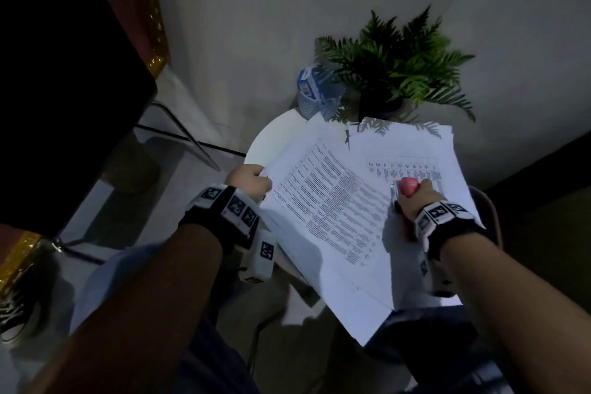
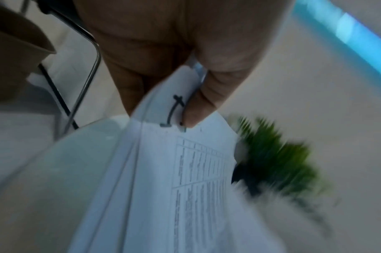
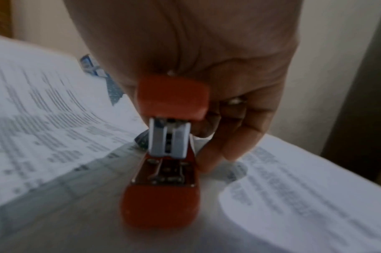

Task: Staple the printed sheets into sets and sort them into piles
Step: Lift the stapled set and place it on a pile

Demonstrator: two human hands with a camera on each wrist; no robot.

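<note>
My left hand (image 1: 251, 182) pinches the corner of a set of printed sheets (image 1: 329, 211), lifted and slanting over a small round white table (image 1: 271, 137). In the left wrist view my thumb (image 2: 207, 95) presses that corner next to a staple (image 2: 165, 125) and a pen mark. My right hand (image 1: 415, 197) grips a red stapler (image 1: 407, 185). In the right wrist view the stapler (image 3: 170, 154) stands on a stack of printed sheets (image 3: 304, 196), its mouth slightly apart. That stack (image 1: 415, 153) lies on the right of the table.
A potted fern (image 1: 399, 67) stands at the table's back edge. Beside the fern is a clear blue holder with a small blue box (image 1: 315, 86). A black chair (image 1: 64, 73) with metal legs stands at the left. My shoe (image 1: 19, 313) shows at the lower left.
</note>
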